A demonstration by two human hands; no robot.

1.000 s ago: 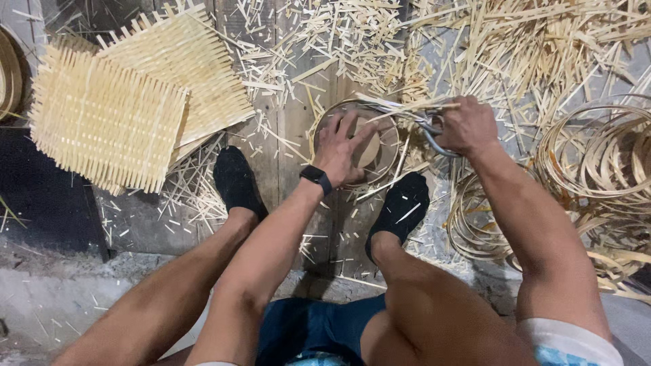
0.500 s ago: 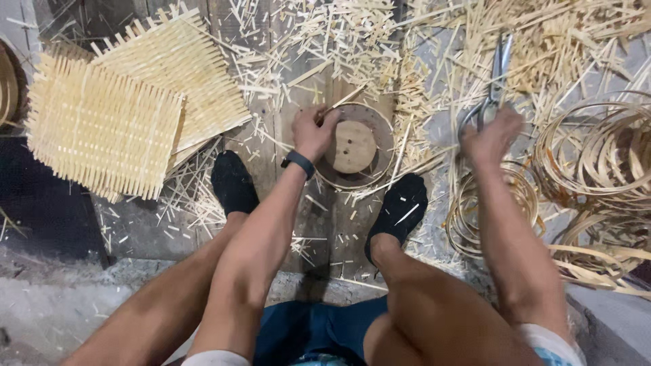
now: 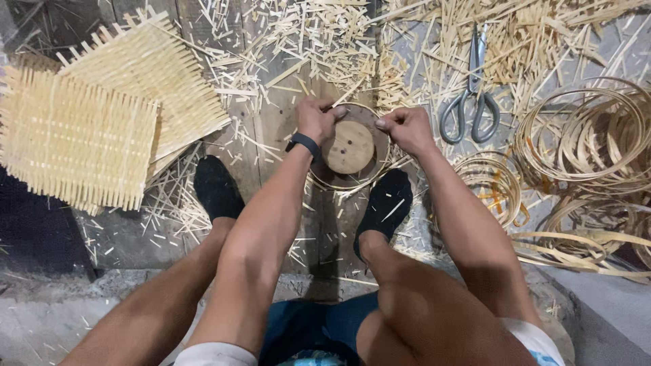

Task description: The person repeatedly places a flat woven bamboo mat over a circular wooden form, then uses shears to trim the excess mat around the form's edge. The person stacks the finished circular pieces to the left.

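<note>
Both hands pinch the thin bamboo hoop (image 3: 325, 181) ringing a round wooden disc (image 3: 348, 147): left hand (image 3: 315, 120) closed on its far-left rim, right hand (image 3: 405, 127) closed on its far-right. Scissors (image 3: 470, 102) lie just right of the right hand.

We lose the far rim of the bamboo ring (image 3: 324, 181) under both hands. The woven mat (image 3: 74, 139) runs off the left edge; the hoop coils (image 3: 590, 135) off the right.

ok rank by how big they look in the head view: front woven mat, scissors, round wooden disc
1. front woven mat, plainly largest.
2. scissors and round wooden disc: not ranked; scissors longer, disc broader.
</note>
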